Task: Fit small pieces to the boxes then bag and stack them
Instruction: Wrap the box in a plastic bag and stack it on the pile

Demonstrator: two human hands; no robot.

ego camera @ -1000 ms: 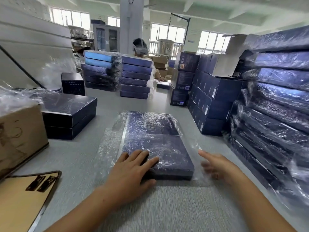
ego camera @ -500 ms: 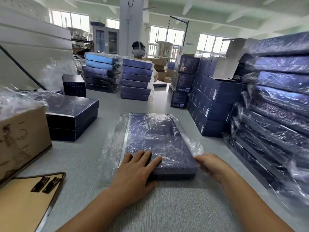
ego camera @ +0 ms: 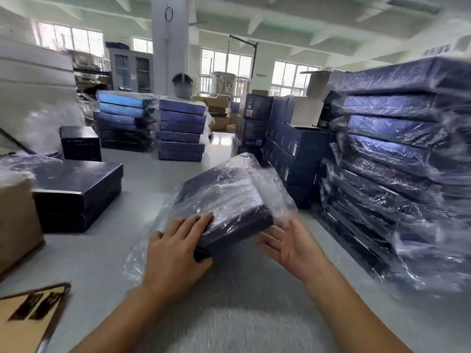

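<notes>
Bagged box: centre of frame, wrapped in clear plastic, tilted, its near end between both hands.
Long axis: runs from lower centre up and right, toward the stack of bagged boxes at the right edge.
Left hand: fingers laid fairly straight over the near left corner, pressing on it.
Right hand: open, palm facing the box, fingertips at the near right corner; contact unclear.
Nearer the stack: the right hand, so it probably leads.

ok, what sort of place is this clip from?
Probably a factory packing floor or warehouse. Tall stacks of plastic-bagged dark-blue boxes stand on the right, brown cartons sit further back, and the left hand and right hand handle one more bagged box over a grey worktable.
</notes>
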